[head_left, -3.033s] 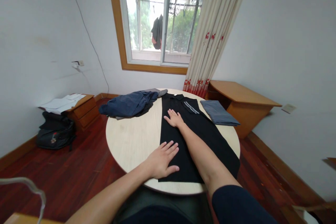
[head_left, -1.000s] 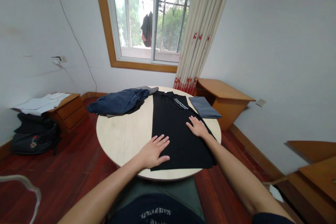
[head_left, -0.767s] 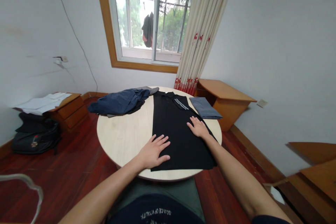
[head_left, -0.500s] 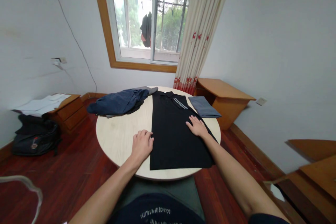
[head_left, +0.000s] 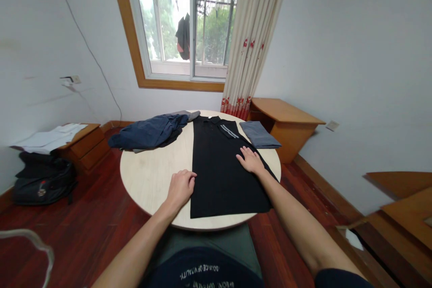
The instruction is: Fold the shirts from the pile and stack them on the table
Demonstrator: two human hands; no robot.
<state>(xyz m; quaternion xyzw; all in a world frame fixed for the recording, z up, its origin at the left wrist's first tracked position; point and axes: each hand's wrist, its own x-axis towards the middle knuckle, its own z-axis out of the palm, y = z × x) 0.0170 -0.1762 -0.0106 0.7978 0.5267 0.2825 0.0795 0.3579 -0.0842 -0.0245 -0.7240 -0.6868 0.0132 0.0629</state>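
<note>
A black polo shirt [head_left: 221, 175] lies on the round pale table [head_left: 148, 177], its collar toward the window and its hem toward me. One sleeve, with two grey stripes, is laid across the upper right of the shirt front. At the shirt's left edge, my left hand [head_left: 181, 186] rests with curled fingers, the fingertips closed on the fabric's edge. My right hand [head_left: 251, 160] lies flat on the right part of the shirt, fingers spread. Just beyond it is a folded grey garment [head_left: 259, 134].
A heap of dark blue and grey clothes [head_left: 151, 131] lies on the table's far left. Behind the table's right side stands a wooden desk [head_left: 286, 114]. A curtain [head_left: 249, 40] hangs by the window. A black bag [head_left: 43, 180] is on the floor at left.
The fingers of my left hand have drawn in more tightly at the shirt's edge. My right hand stays flat on the cloth. The camera view has shifted slightly.
</note>
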